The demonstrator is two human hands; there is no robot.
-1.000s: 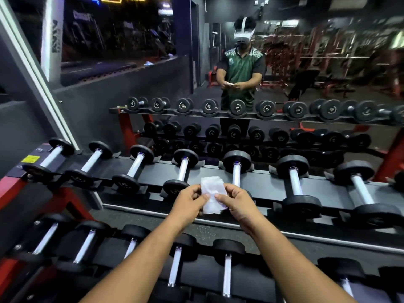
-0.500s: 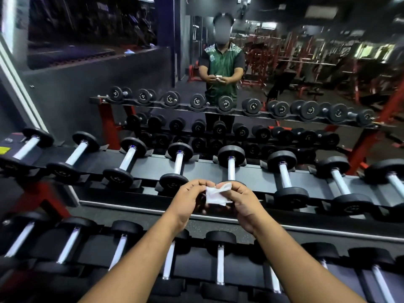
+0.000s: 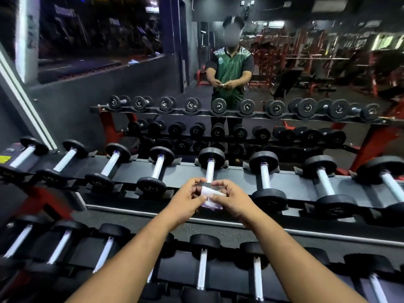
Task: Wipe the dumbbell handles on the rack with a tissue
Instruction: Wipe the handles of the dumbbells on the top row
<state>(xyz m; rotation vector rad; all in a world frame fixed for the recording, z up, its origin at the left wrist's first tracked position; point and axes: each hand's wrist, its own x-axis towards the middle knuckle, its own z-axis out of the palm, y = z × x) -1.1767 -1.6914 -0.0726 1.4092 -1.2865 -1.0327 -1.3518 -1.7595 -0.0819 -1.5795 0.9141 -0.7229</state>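
— Well, which step was the person on?

— Still the preparation, by the look of it. The left hand [image 3: 185,202] and the right hand [image 3: 234,201] were together in front of the rack [image 3: 238,172], both with fingers curled round a small white tissue [image 3: 209,196], pinching it from either side. It looked folded or bunched between them, held in the air just in front of the upper tier, touching no dumbbell. No handle seemed wiped yet, though that was only a judgement.

— And what did the next move call for?

— Most likely one hand had to take the tissue alone, reach forward and wrap it round a handle. The nearest was the middle handle [image 3: 210,171], straight beyond the fingers; its near weight was hidden behind the hands. The wad would have to be pressed round the bar and drawn along between the two weights.

— How many were there to do?

— On the upper tier eight dumbbells showed, counting the one cut by the right edge. The lower tier [image 3: 122,267] held about seven visible handles, some hidden by the forearms, so that count was uncertain. One tissue, two hands. A mirror [image 3: 284,73] behind repeated the rack and the person.
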